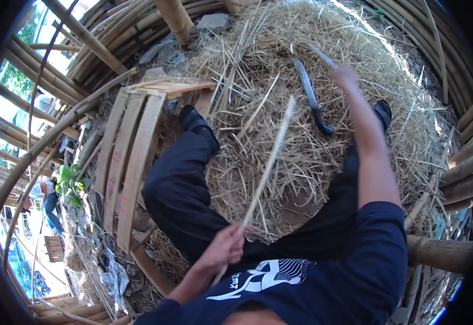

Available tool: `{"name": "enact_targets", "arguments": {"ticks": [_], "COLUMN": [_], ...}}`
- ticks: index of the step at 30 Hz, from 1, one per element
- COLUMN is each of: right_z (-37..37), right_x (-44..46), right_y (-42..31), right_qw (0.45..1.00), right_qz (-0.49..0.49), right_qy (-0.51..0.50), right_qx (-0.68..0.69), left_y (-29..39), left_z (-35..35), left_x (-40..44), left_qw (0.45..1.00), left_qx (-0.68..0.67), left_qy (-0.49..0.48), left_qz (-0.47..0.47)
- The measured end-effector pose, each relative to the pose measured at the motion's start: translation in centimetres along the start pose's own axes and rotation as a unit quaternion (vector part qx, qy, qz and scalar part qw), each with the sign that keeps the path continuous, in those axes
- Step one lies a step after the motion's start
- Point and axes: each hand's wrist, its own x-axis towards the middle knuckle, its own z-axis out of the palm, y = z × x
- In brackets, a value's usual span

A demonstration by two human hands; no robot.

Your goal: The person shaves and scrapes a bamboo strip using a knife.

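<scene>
My left hand (225,250), low in the head view near my lap, is closed around a long pale bamboo strip (269,162). The strip slants up and away between my knees. My right hand (346,78) is raised out in front on the right, closed and slightly blurred. A knife (323,57) with a narrow grey blade sticks out of it toward the upper left; its handle is hidden in the fist. Just left of that hand, a machete (306,84) with a grey blade and a dark curved handle lies on the bamboo shavings (236,179).
A slatted wooden crate (131,157) stands beside my left leg. Bamboo poles (431,249) form walls around me. Loose strips lie near the back stones (213,21). Outside at far left, another person (47,197) bends over.
</scene>
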Motion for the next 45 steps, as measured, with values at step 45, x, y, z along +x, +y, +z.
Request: {"name": "enact_targets", "arguments": {"ticks": [45], "right_z": [2.2], "right_x": [-20.8], "right_y": [-11.6], "right_qw": [0.842], "right_qz": [-0.428], "right_qy": [-0.325], "right_qx": [0.042], "left_y": [3.5], "left_z": [1.4], "left_x": [10.4], "left_qw": [0.696], "left_qx": [0.618], "left_qy": [0.294], "left_qz": [0.215]}}
